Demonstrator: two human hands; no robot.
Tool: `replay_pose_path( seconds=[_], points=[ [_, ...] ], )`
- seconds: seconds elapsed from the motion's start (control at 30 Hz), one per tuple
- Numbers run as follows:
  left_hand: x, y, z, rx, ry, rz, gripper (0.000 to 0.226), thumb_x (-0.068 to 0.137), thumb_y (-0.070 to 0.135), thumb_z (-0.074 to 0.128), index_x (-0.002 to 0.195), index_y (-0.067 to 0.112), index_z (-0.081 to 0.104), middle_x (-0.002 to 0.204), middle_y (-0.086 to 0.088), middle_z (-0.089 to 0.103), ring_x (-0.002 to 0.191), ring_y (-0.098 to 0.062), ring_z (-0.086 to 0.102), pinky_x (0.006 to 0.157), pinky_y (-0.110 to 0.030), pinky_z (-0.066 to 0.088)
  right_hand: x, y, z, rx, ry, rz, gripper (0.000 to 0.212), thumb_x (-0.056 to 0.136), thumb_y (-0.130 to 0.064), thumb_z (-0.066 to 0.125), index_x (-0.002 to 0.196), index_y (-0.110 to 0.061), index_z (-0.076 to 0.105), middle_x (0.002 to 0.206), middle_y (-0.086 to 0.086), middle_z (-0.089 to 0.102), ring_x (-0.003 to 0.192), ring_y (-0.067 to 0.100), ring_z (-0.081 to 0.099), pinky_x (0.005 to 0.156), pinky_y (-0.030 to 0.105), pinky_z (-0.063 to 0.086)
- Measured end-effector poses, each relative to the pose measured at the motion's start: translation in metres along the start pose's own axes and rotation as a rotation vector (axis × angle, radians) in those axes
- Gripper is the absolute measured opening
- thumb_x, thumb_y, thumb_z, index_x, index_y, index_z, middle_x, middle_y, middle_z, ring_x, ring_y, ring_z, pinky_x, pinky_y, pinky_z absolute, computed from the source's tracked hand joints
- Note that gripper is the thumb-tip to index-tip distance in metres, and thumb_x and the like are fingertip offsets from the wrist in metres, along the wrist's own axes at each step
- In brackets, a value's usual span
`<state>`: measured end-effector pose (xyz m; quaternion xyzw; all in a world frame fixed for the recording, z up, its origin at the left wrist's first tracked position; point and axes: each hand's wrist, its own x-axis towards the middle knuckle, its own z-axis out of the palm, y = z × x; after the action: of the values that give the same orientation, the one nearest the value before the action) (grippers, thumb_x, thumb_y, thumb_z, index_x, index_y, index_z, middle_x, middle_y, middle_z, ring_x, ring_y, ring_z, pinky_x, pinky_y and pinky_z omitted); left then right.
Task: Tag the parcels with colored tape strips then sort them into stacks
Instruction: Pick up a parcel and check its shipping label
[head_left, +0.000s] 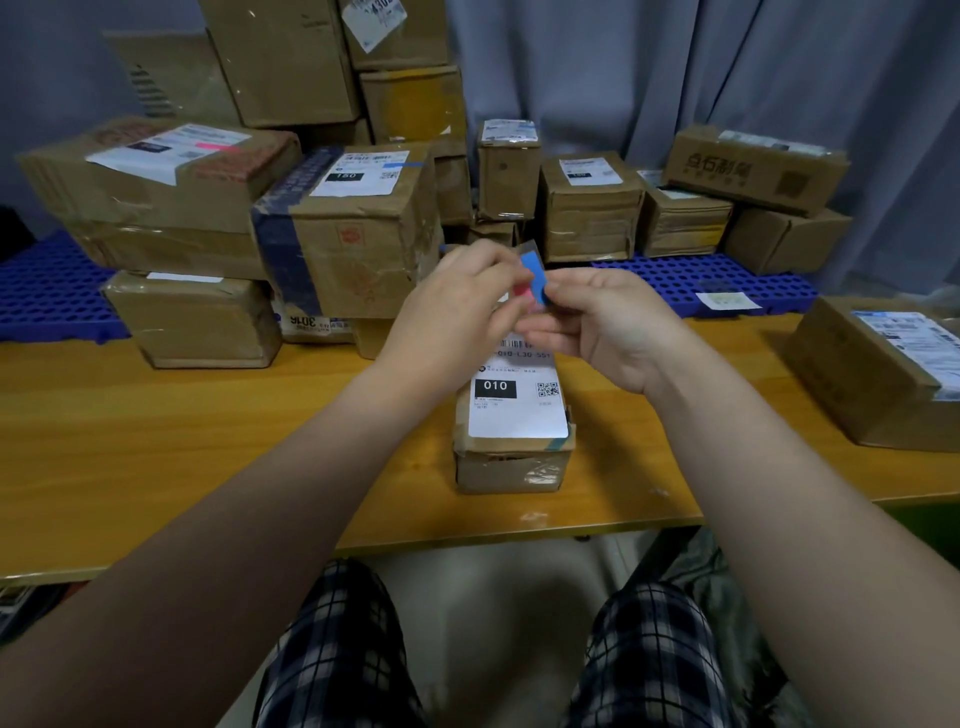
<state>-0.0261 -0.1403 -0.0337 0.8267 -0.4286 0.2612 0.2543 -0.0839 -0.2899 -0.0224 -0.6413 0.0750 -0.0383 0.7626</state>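
Both hands meet over the middle of the worktop (156, 457), above a small parcel (511, 441). Left hand (457, 306) has its fingers curled in, tips pinched at the tape strips. Right hand (602, 317) is loosely closed, thumb and forefinger nipping the blue tape strip (535, 278) near its lower end. A red tape strip (521, 296) sits just behind/beside the blue one, between the two sets of fingertips; cannot tell which hand actually grips it, or whether both strips are stuck to one backing.

Small parcel: brown carton lying flat on the yellow worktop, long axis pointing away from the person, white shipping label (514, 400) on top reading "010" with a QR code. Its far end is hidden under the hands. No tape strip visible on its exposed top.

Behind it, more cartons are piled on a blue perforated mat (675, 280). Left side: a big carton with blue banding (353, 228), label "150", next to a wide flat carton (156, 176) stacked on another box. Right side: a row of smaller cartons (592, 208), some stacked two high. One separate carton (878, 369) sits on the worktop at the far right, well apart from the small parcel.

Grey curtain (675, 78) behind everything. Checked trousers (337, 649) visible below the worktop edge.
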Motion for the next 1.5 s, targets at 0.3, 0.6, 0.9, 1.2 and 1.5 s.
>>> replay_pose_path(
  seconds=[0.3,0.6,0.9,1.2,1.5],
  points=[
    [-0.002,-0.003,-0.006,-0.024,-0.084,-0.095,0.037,0.087,0.031,0.064,0.119,0.012,0.062,0.119,-0.002,0.057,0.109,-0.015,0.052,0.084,-0.018,0.034,-0.004,0.001,0.007,-0.034,-0.084,0.028,0.029,0.099,-0.001,0.041,0.122,0.001,0.059,0.085,0.015,0.073,0.072,0.019,0.071,0.073,0.034,0.060],
    [0.000,-0.003,-0.002,-0.159,-0.095,-0.190,0.032,0.080,0.029,0.073,0.107,0.014,0.062,0.101,0.008,0.049,0.092,-0.007,0.051,0.081,-0.017,0.044,-0.004,0.002,0.012,-0.239,-0.040,-0.005,0.028,0.099,-0.005,0.044,0.119,0.000,0.062,0.096,0.023,0.069,0.073,0.019,0.068,0.071,0.028,0.058],
    [0.003,-0.009,-0.007,-0.412,-0.096,-0.216,0.027,0.075,0.020,0.079,0.093,0.017,0.059,0.092,0.014,0.048,0.088,-0.009,0.060,0.082,-0.017,0.052,-0.005,0.005,0.006,-0.023,-0.069,0.034,0.026,0.095,-0.011,0.055,0.118,-0.001,0.061,0.082,0.010,0.068,0.068,0.016,0.067,0.067,0.025,0.057],
    [0.001,-0.004,-0.005,-0.388,-0.076,-0.206,0.024,0.079,0.019,0.075,0.092,0.018,0.055,0.093,0.013,0.046,0.096,-0.016,0.060,0.087,-0.037,0.054,-0.003,0.010,0.007,0.085,-0.019,0.029,0.004,0.089,-0.014,0.063,0.091,-0.011,0.065,0.077,0.005,0.068,0.068,0.013,0.066,0.069,0.022,0.057],
    [0.000,-0.008,-0.007,-0.651,-0.123,-0.289,0.018,0.077,0.008,0.075,0.090,0.010,0.062,0.093,-0.006,0.065,0.079,-0.001,0.066,0.074,-0.015,0.052,-0.005,0.009,-0.001,0.069,-0.056,0.029,0.008,0.086,-0.015,0.065,0.093,-0.010,0.065,0.078,0.006,0.071,0.072,0.014,0.068,0.068,0.023,0.056]
  ],
)
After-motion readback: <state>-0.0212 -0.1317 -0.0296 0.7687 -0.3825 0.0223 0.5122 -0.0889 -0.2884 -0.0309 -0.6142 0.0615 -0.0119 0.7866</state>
